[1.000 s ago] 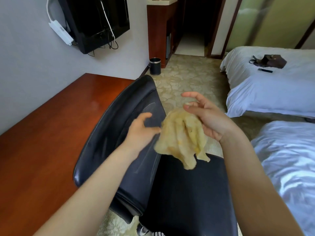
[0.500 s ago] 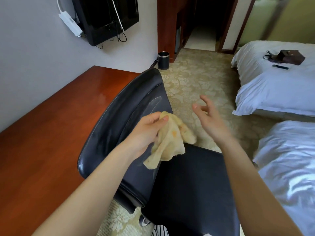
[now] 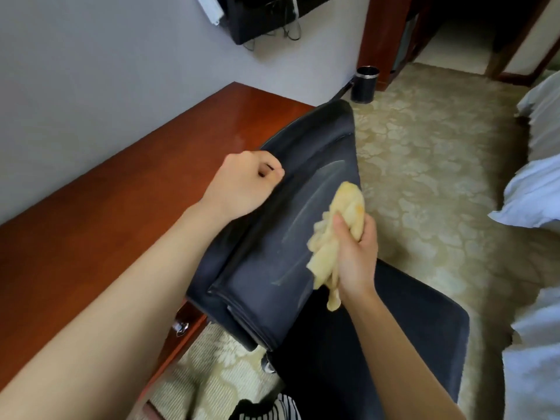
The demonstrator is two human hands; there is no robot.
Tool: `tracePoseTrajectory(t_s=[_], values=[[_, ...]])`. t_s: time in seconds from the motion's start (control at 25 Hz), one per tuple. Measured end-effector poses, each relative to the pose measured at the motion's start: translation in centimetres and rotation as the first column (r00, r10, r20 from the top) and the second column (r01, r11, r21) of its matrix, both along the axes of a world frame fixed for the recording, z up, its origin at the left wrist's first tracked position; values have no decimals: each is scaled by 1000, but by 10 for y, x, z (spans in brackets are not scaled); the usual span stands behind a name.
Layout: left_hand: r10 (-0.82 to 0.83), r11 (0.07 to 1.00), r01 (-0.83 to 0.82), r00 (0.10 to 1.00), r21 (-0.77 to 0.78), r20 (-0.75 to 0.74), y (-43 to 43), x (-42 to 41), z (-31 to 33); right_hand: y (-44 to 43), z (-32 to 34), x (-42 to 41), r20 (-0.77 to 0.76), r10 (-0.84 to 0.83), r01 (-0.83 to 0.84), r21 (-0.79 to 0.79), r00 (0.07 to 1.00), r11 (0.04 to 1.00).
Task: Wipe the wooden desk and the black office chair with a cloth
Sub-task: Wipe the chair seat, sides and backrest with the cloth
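Observation:
The black office chair (image 3: 285, 247) stands beside the wooden desk (image 3: 91, 237), its backrest turned toward the desk and its seat (image 3: 388, 344) toward me. My left hand (image 3: 245, 184) curls its fingers over the backrest's edge on the desk side. A crumpled yellow cloth (image 3: 345, 210) is gripped in my right hand (image 3: 356, 256) and lies against the front face of the backrest, near its right edge. Pale wipe streaks show on the backrest to the left of the cloth.
A small black bin (image 3: 365, 84) stands on the patterned carpet by the wall. A dark screen with cables (image 3: 257, 22) hangs above the desk. White beds (image 3: 539, 195) fill the right side. A metal drawer handle (image 3: 181, 326) sticks out under the desk edge.
The cloth went from my left hand to my right hand. My left hand moved up to the backrest's edge, and my right hand brought the cloth onto the backrest.

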State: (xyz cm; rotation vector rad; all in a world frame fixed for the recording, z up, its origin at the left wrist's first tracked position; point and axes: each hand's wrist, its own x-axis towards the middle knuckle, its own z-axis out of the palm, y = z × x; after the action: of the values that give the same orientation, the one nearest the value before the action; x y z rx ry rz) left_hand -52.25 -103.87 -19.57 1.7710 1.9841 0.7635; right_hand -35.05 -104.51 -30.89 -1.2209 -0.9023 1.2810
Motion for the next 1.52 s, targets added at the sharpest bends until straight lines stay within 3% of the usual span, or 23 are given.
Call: tracePoseTrajectory(t_s=[0.08, 0.2, 0.24, 0.32, 0.4, 0.48, 0.64, 0.76, 0.88, 0.96, 1.04, 1.16, 1.28, 1.4, 1.52], values=[[103, 990, -108, 993, 90, 65, -8, -17, -7, 27, 4, -9, -24, 1, -1, -7, 1000, 1000], [244, 946, -190, 950, 261, -194, -31, -33, -18, 69, 12, -43, 168, 21, -33, 67, 985, 997], [306, 938, -242, 915, 250, -262, -39, -41, -23, 78, 15, -56, 261, 2, -34, 115, 965, 993], [398, 917, -390, 875, 86, -275, -56, -62, -32, 87, 20, -79, 360, -55, -14, 186, 931, 982], [406, 895, -421, 906, -150, -118, -70, -77, -41, 86, 19, -92, 386, -120, 34, 223, 915, 974], [417, 887, -375, 901, -271, 118, -75, -82, -50, 73, 15, -99, 372, -137, 25, 292, 918, 956], [414, 903, -368, 884, -223, 217, -71, -82, -55, 28, 2, -112, 265, -64, -71, 470, 962, 880], [412, 909, -381, 882, -168, 229, -69, -84, -56, -6, -16, -116, 317, -24, -209, 676, 948, 706], [386, 922, -366, 894, -126, 228, -68, -85, -57, -21, -35, -108, 441, -29, -403, 843, 897, 358], [364, 931, -343, 896, -125, 254, -67, -86, -58, -9, -38, -104, 503, -137, -481, 861, 854, 165], [369, 929, -343, 884, -138, 286, -66, -86, -60, 13, -35, -102, 524, -272, -523, 848, 807, 81], [406, 914, -377, 862, -153, 304, -63, -84, -60, 41, -22, -103, 509, -290, -485, 861, 811, 155], [420, 907, -390, 862, -160, 282, -55, -82, -59, 70, -2, -102, 501, -268, -370, 830, 823, 418], [457, 888, -446, 834, -109, 309, -49, -78, -57, 93, 24, -108, 455, -213, -162, 653, 864, 740], [498, 847, -528, 751, -60, 433, -56, -79, -65, 97, 42, -123, 445, -230, -28, 501, 866, 865]])
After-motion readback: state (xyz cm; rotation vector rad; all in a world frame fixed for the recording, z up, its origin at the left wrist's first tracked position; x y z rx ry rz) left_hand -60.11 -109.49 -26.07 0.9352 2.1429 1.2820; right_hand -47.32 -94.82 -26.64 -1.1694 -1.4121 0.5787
